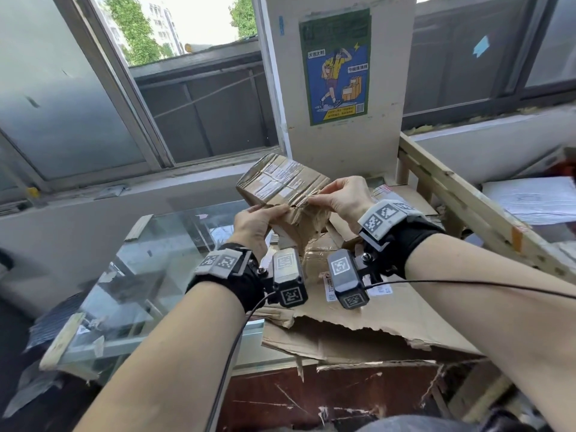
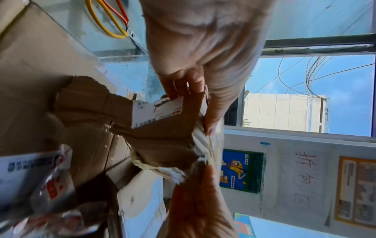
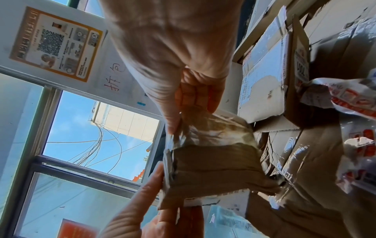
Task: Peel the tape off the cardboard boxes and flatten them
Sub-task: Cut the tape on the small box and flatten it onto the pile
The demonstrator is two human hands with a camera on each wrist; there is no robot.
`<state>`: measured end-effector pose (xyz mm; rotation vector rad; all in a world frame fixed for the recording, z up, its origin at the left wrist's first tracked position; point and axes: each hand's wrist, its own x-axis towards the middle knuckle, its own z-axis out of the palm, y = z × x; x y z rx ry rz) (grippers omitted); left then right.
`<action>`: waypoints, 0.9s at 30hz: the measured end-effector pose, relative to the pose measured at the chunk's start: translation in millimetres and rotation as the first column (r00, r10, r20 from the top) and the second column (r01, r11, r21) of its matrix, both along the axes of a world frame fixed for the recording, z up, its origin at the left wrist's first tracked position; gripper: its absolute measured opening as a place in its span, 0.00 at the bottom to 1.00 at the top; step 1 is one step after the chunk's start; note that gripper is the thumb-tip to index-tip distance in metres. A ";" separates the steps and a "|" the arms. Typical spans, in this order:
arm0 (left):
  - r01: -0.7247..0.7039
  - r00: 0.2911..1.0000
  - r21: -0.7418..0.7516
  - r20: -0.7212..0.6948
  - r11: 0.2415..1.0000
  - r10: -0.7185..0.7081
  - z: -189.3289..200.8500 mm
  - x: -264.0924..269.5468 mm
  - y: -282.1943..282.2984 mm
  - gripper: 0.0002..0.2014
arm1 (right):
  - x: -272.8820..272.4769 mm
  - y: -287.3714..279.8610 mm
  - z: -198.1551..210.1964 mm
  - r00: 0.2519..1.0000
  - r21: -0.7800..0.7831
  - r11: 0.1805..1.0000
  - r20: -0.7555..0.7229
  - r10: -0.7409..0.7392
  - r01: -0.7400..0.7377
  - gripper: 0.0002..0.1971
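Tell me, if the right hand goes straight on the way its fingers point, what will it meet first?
Most likely the left hand. The right hand pinches the tape on the box, fingers pointing left toward the left fingertips just across the tear. Depth is unclear.

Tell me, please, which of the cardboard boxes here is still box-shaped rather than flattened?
The small taped box held up between left hand and right hand; the torn cardboard on the surface below lies flat.
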<state>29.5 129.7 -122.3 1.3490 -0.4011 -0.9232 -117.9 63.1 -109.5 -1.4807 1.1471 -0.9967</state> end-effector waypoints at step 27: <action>-0.033 0.995 -0.048 0.088 0.998 0.037 7.6 -15.1 3.1 0.15 | 7.7 14.2 18.6 0.990 -0.259 0.964 -0.139 0.021 -0.057 0.11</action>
